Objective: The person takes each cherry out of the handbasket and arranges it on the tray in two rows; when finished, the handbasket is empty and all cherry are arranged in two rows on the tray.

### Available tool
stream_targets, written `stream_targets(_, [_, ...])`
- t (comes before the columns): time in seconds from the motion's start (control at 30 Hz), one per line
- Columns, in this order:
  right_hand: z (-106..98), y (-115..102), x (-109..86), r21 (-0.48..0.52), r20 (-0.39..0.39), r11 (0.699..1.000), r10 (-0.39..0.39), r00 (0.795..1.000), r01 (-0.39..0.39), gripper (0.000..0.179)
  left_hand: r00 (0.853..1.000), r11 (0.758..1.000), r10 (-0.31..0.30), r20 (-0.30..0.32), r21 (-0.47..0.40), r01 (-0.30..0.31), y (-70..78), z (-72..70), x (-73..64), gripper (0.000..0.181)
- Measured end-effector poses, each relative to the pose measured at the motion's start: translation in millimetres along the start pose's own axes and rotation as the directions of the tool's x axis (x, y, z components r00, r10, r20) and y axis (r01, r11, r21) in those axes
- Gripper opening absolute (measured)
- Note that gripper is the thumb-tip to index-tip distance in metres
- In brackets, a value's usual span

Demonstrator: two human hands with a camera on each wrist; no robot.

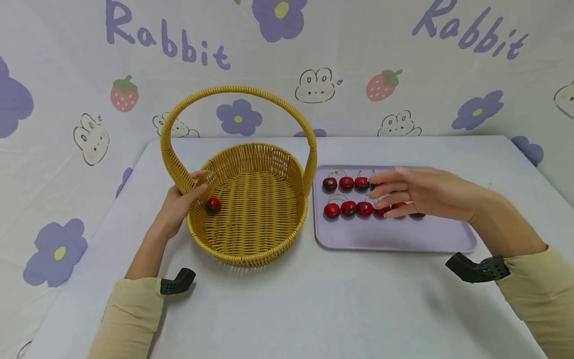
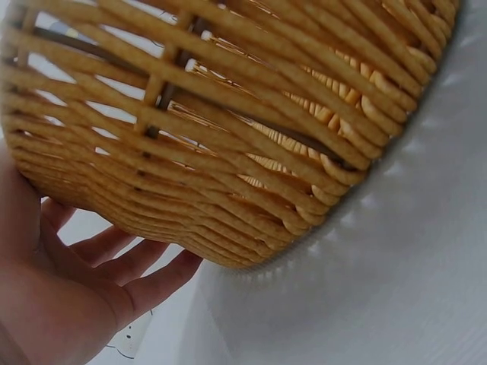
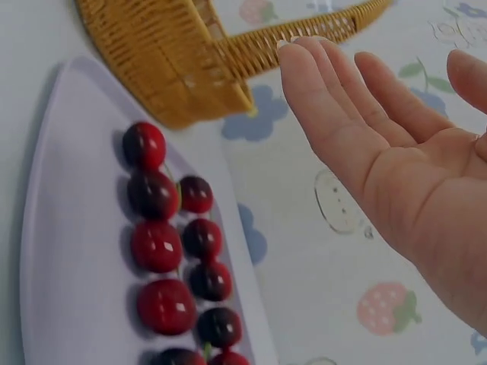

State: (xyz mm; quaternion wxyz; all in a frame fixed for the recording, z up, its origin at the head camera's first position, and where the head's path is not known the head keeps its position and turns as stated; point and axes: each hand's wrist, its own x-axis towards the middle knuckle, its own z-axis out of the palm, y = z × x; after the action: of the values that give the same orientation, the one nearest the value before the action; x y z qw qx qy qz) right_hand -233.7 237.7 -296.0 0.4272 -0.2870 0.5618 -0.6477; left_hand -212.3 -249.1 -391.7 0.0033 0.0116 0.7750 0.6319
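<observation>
A yellow woven basket point(image 1: 251, 214) with a tall arched handle stands at the left of the table. My left hand point(image 1: 179, 204) grips its left rim beside the handle's base, the thumb over the rim; in the left wrist view its fingers point(image 2: 163, 281) lie along the outer weave. One dark red cherry point(image 1: 213, 205) lies inside the basket, close to that thumb. My right hand point(image 1: 421, 192) hovers over the tray with its fingers spread and nothing in them. Beneath it, two rows of cherries point(image 3: 156, 247) with green stems lie on the lilac tray point(image 1: 358, 239), some hidden by the hand.
The tray lies just right of the basket, close to its rim. A white cloth covers the table point(image 1: 287, 309), and a printed curtain point(image 1: 350, 50) with flowers, rabbits and strawberries hangs behind. The tall handle point(image 1: 237, 89) arches over the basket's opening.
</observation>
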Motion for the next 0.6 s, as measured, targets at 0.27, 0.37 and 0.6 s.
stream_targets(0.27, [24, 4, 35.2, -0.027, 0.054, 1.0, 0.008, 0.999, -0.007, 0.041, 1.0, 1.0, 0.01, 0.011, -0.007, -0.01, -1.9, 0.5, 0.3, 0.05])
stream_targets(0.37, [32, 5, 49.5, -0.02, 0.033, 0.999, 0.035, 0.999, -0.035, 0.042, 1.0, 1.0, 0.017, 0.01, -0.003, -0.017, -2.3, 0.5, 0.7, 0.05])
stream_targets(0.6, [51, 5, 85.5, -0.033, -0.07, 0.993, 0.108, 0.992, -0.11, 0.049, 1.0, 1.0, 0.021, 0.002, 0.006, -0.021, -1.8, 0.2, 0.3, 0.049])
